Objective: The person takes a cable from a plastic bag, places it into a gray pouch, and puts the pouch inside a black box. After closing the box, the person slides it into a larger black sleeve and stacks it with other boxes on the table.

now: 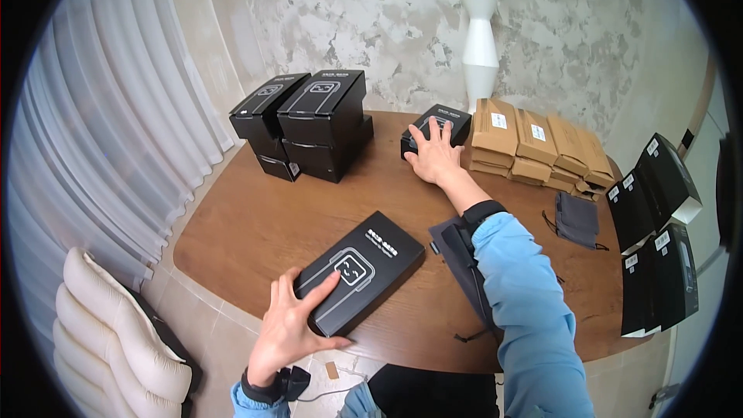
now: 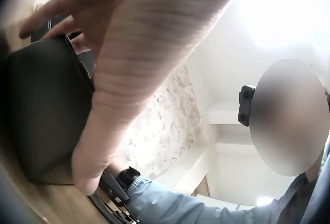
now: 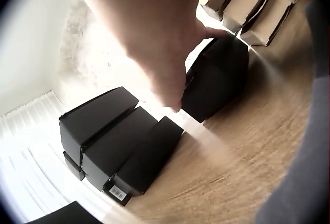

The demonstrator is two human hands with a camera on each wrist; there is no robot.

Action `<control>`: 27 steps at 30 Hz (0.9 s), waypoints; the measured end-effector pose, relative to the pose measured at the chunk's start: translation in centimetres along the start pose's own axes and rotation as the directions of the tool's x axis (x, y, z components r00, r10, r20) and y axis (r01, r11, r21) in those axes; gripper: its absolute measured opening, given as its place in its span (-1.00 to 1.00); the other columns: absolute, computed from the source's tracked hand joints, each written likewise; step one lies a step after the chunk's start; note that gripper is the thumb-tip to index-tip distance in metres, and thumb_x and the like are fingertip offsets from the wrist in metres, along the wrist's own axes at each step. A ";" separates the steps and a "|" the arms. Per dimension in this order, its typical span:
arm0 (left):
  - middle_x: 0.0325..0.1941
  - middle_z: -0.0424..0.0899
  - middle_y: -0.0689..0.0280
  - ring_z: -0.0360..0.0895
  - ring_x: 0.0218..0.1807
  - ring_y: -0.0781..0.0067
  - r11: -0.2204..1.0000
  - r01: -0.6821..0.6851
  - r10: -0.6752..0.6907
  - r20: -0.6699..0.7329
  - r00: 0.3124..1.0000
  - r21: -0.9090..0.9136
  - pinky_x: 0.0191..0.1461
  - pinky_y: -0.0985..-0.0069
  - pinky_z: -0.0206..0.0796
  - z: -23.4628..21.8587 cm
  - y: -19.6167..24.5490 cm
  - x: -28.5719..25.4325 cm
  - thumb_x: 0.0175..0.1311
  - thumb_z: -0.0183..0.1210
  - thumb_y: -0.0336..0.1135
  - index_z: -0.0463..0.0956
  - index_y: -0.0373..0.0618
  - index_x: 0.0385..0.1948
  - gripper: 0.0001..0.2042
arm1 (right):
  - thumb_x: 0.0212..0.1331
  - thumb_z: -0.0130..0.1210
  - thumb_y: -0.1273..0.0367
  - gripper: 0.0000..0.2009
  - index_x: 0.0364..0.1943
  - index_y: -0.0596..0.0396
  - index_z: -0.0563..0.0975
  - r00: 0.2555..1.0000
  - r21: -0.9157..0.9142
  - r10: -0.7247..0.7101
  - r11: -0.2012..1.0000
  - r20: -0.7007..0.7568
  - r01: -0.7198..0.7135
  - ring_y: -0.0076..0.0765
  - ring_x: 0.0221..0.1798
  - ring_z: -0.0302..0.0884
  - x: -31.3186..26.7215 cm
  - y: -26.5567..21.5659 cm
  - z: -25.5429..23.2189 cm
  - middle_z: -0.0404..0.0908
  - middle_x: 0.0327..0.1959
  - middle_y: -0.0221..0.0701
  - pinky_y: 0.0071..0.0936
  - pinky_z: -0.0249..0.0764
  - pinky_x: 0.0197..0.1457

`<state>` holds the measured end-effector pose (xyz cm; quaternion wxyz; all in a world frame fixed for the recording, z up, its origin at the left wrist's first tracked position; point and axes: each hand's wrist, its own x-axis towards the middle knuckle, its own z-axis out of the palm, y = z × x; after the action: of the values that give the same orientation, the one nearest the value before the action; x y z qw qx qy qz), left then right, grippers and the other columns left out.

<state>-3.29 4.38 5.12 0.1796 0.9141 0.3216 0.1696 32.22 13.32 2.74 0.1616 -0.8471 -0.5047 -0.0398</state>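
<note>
In the head view, picture a clock on the table (image 1: 248, 224): the left hand (image 1: 286, 319) grips the near box (image 1: 391, 251) at 7 o'clock, thumb by one end and fingers at the side, maybe so it won't slide. The right hand (image 1: 435, 161), well apart from it, lays spread fingers on the far box (image 1: 443, 111) at 12 o'clock, perhaps to keep it steady. Black boxes (image 1: 329, 128) are piled at 10 and brown boxes (image 1: 530, 147) at 2, likely to keep each kind together. In the left wrist view, the near box is at 9 o'clock, the thumb against it. In the right wrist view, the far box is at 2 o'clock, the thumb touching its side; I can't tell how hard.
</note>
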 end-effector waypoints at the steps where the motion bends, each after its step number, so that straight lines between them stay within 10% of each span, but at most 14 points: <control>1: 0.14 0.22 -0.12 0.26 0.13 -0.13 1.000 0.008 -0.008 0.003 1.000 0.008 0.13 0.15 0.32 0.0 0.0 0.0 -0.53 0.55 -0.07 0.41 0.21 0.17 -0.08 | 0.16 0.05 0.05 -0.41 0.31 -0.35 0.20 1.000 -0.079 0.014 0.997 -0.005 -0.014 0.19 0.49 -0.38 0.6 -0.3 0.0 -0.24 0.48 -0.23 0.45 0.07 0.24; 9: 0.10 0.24 -0.07 0.33 0.10 -0.13 0.998 0.067 -0.067 -0.035 0.997 0.010 0.04 0.15 0.39 0.4 0.3 0.7 -0.47 0.53 -0.06 0.41 0.21 0.17 -0.12 | 0.12 -0.04 -0.18 -0.51 0.13 -0.49 0.39 0.973 0.067 0.052 0.995 0.227 -0.069 0.20 0.50 -0.49 2.6 -0.2 -0.3 -0.25 0.48 -0.31 0.50 0.02 0.21; 15: -0.04 0.30 -0.07 0.44 -0.07 -0.16 0.990 0.028 -0.025 -0.025 0.999 0.140 -0.05 0.13 0.42 0.3 -0.4 3.9 -0.35 0.47 0.07 0.34 0.10 0.22 -0.11 | -0.01 0.21 0.05 -0.63 -0.05 -0.42 0.51 0.992 0.047 -0.023 0.999 0.126 0.017 0.09 0.46 -0.30 -0.6 -0.2 -0.9 0.02 0.34 -0.31 0.45 0.04 0.16; 19: -0.15 0.32 -0.03 0.50 -0.17 -0.16 0.982 -0.004 -0.003 0.032 0.999 0.190 -0.10 0.14 0.43 0.4 -0.9 5.8 -0.35 0.47 0.06 0.33 0.14 0.22 -0.11 | -0.11 0.23 0.07 -0.65 -0.15 -0.40 0.52 0.996 0.455 -0.063 0.887 -0.056 0.081 0.12 0.44 -0.26 -1.2 0.8 -2.8 -0.02 0.36 -0.18 0.48 0.00 0.15; 23: -0.19 0.35 -0.04 0.50 -0.14 -0.12 0.968 0.008 -0.024 0.059 0.998 0.252 -0.05 0.19 0.39 1.1 -0.6 7.9 -0.32 0.45 0.10 0.28 0.16 0.27 -0.08 | -0.03 0.25 0.08 -0.67 -0.16 -0.24 0.54 0.937 0.576 -0.141 0.756 -0.320 0.311 0.08 0.40 -0.08 -1.8 1.2 -6.5 0.19 0.22 0.00 -0.10 -0.06 0.39; 27: -0.06 0.36 -0.09 0.51 -0.12 -0.17 0.965 -0.015 0.009 0.026 1.000 0.261 -0.06 0.14 0.43 3.0 -1.0 11.7 -0.33 0.46 0.10 0.29 0.18 0.26 -0.09 | 0.03 0.22 0.10 -0.66 -0.15 -0.10 0.54 0.895 0.647 -0.202 0.630 -0.398 0.430 -0.22 0.22 0.17 -5.3 1.9 -11.6 0.38 0.07 -0.31 -0.34 0.08 0.30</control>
<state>6.01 12.07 4.32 0.0606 0.9337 0.3334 0.1158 32.35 4.34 12.07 0.5423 -0.5961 -0.5920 0.0108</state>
